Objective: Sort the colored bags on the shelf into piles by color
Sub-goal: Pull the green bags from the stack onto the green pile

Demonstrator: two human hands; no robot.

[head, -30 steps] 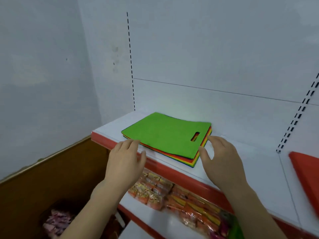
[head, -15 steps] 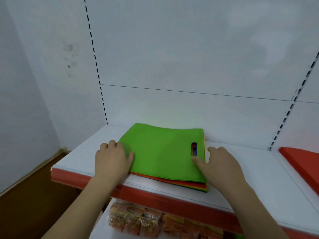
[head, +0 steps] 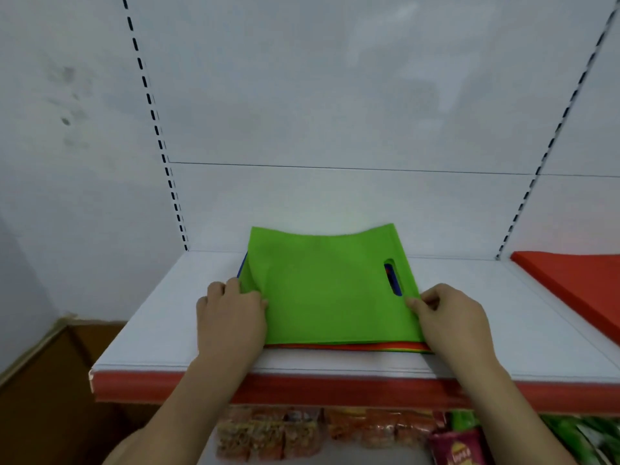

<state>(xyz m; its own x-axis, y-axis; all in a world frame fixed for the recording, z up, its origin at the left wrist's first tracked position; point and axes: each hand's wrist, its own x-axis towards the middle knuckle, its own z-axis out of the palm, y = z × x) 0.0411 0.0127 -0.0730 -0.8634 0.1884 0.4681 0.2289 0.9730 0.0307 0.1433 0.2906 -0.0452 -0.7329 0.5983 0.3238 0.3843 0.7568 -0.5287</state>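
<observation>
**Both hands lift the green bag off the stack**

The white shelf (head: 503,317) carries a stack of bags (head: 369,347) near its front edge. The green bag (head: 328,290) lies on top, its sides raised. The left hand (head: 228,317) pinches its left edge; the right hand (head: 449,317) pinches its right edge.

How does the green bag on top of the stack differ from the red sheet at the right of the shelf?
The green bag lies whole in view on a stack of other colours; the red sheet is cut off by the picture's edge, nothing showing beneath it. The left hand and right hand grip the green bag's side edges; nothing touches the red sheet. The green bag shows a handle slot; the red sheet shows none. Both lie flat on the white shelf.
</observation>
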